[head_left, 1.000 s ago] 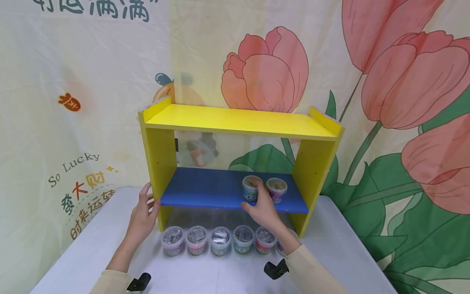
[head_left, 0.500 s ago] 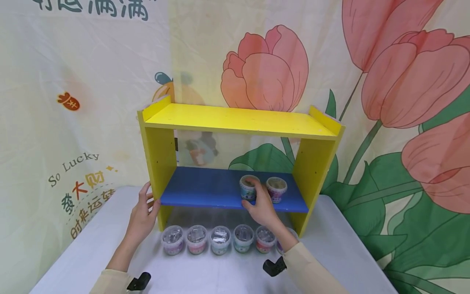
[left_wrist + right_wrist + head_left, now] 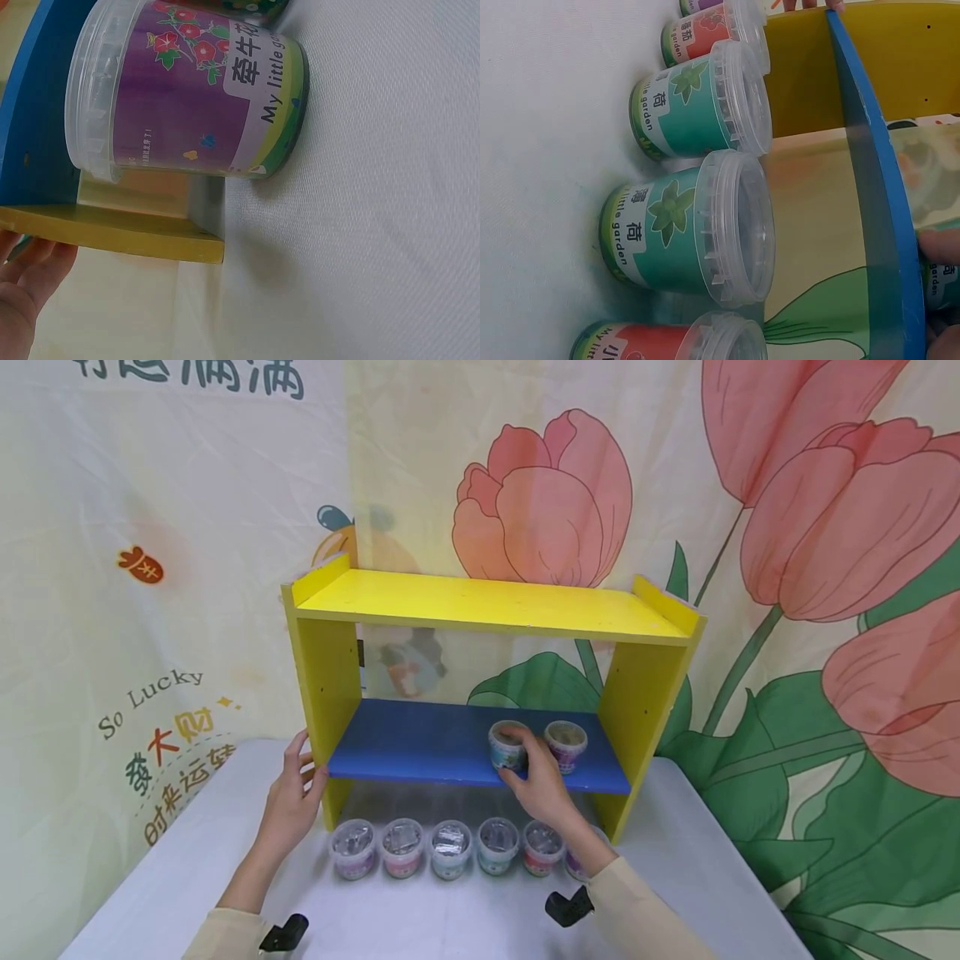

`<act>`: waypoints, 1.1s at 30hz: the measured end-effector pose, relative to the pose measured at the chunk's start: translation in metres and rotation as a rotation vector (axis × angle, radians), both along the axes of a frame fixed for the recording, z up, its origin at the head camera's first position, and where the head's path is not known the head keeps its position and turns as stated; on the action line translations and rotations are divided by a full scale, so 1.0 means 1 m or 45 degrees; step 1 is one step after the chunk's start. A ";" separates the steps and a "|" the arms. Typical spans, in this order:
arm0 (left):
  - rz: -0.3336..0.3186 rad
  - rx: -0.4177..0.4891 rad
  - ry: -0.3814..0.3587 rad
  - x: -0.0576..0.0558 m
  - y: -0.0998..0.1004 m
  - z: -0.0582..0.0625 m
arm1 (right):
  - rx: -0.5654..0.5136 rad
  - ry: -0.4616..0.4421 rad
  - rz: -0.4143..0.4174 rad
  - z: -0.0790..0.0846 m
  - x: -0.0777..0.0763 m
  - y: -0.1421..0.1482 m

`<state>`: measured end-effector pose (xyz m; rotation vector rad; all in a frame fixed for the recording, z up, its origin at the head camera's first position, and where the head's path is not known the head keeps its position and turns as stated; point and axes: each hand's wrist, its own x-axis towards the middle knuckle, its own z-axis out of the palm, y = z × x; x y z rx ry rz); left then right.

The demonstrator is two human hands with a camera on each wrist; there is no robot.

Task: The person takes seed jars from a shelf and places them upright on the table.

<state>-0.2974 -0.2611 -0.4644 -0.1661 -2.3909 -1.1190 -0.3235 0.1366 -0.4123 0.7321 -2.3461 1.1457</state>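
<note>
My right hand [image 3: 542, 783] holds a small plastic tub [image 3: 504, 752] with a teal label on the blue middle board [image 3: 420, 739] of a yellow shelf unit [image 3: 487, 606]. A purple-labelled tub [image 3: 566, 747] stands just right of it on the same board. At the unit's left side panel, my left hand [image 3: 294, 793] grips the edge, thumb at the front and fingers along the outer side. The left wrist view shows these fingers [image 3: 46, 274] against the yellow panel [image 3: 127, 232]. In the right wrist view the held tub [image 3: 943, 281] is mostly hidden behind the board.
Several lidded tubs stand in a row on the white-covered table before the unit, from a purple one [image 3: 352, 850] at left, past a teal one [image 3: 498, 847], to one partly hidden by my right forearm. A flowered cloth [image 3: 810, 710] hangs behind.
The teal-labelled tub has shifted slightly left on the blue board with my right hand, widening its gap from the purple-labelled tub. My left hand has stayed at the side panel.
</note>
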 end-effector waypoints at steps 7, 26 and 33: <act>-0.004 0.008 -0.009 -0.001 -0.001 0.001 | 0.025 -0.038 0.028 0.003 0.005 0.006; 0.005 -0.001 -0.001 0.000 -0.001 0.001 | 0.070 -0.076 0.136 0.013 0.028 0.030; 0.008 -0.004 -0.014 0.000 -0.001 0.001 | 0.089 -0.073 0.131 0.013 0.035 0.041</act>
